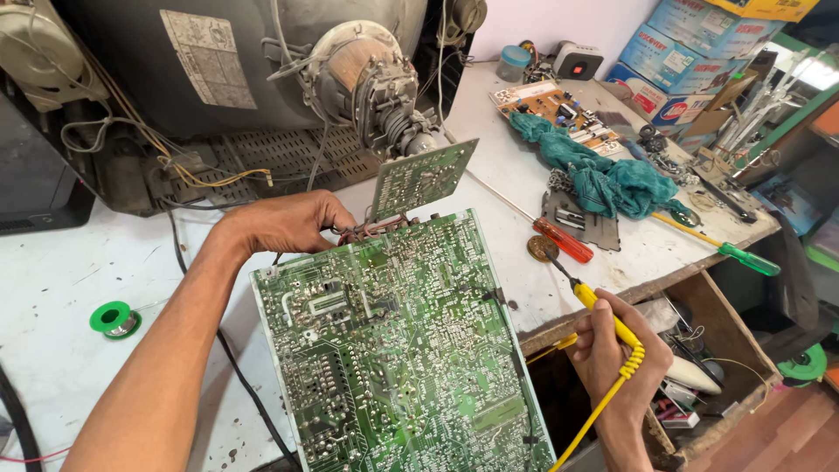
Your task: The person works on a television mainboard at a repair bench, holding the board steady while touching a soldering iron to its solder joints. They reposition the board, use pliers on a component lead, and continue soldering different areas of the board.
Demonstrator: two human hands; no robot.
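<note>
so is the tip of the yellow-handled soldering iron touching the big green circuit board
Apart. The head view shows the yellow-handled soldering iron, held in the right hand, with its tip near a small round tin, bare table between it and the big green circuit board.

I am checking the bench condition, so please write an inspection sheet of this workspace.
Surface: white worn bench top, stained.
Job's things: large green circuit board, solder side up; yellow soldering iron, tip off the board near a small round tin.
Clutter: teal cloth, red screwdriver, green screwdriver, solder spool, second board.
Grippers: left hand grips the board's top edge; right hand holds the iron.
Cables: yellow iron cord; black cable.
Surroundings: opened tube television, stacked boxes.
</note>
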